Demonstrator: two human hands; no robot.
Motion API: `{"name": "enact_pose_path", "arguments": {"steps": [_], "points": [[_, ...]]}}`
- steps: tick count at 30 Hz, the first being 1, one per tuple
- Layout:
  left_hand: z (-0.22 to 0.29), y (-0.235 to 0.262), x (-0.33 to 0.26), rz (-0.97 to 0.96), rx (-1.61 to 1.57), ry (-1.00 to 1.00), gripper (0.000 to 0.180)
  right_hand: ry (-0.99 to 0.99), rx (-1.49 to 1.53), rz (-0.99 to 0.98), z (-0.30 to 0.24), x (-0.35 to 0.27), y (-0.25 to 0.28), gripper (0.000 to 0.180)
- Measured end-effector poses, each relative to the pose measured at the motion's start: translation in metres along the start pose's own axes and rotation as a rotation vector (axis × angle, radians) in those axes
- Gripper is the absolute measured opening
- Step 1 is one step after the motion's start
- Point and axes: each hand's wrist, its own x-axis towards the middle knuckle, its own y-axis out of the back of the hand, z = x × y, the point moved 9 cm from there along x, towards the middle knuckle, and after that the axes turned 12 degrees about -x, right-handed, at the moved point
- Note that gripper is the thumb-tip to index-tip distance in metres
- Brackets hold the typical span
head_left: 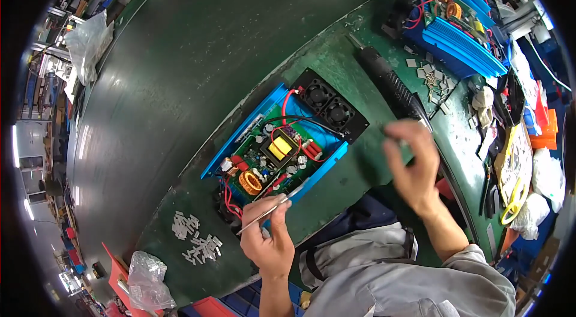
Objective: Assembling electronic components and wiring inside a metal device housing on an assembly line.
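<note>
In front of me lies a blue metal housing [321,170] with a green circuit board [258,158] inside. The board carries a yellow-wrapped transformer [280,148], a copper coil [250,182] and red wires. At its far right end, a black plate holds two fans [328,104]. My left hand [268,239] is closed around slim metal tweezers [261,215], beside the housing's near edge. To the right of the housing, my right hand [417,167] hovers, slightly blurred, with thumb and fingers apart and nothing between them. Nearest to it is a black electric screwdriver [390,80].
Small pale strips [195,239] lie scattered at the left of the green bench. More blue housings [459,41] stand at the far right, near loose screws [433,83] and small grey squares. A dark belt-like surface [168,77] runs along the far side. Plastic bags [147,278] sit around the edges.
</note>
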Motion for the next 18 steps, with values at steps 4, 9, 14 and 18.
{"name": "enact_pose_path", "arguments": {"steps": [4, 9, 14, 18], "points": [[0.005, -0.013, 0.006, -0.058, 0.148, -0.136, 0.012, -0.042, -0.449, 0.091, 0.044, 0.022, 0.009, 0.046], [0.000, -0.028, 0.011, -0.100, 0.238, -0.201, 0.005, -0.175, -0.337, -0.161, 0.058, 0.024, 0.001, 0.051], [-0.009, -0.025, 0.007, -0.060, 0.294, -0.205, 0.009, -0.395, -0.124, -0.195, 0.058, -0.064, 0.025, 0.063], [-0.008, -0.032, 0.009, -0.039, 0.416, -0.215, 0.008, -1.080, 0.679, -0.673, 0.067, -0.180, -0.009, 0.050]]}}
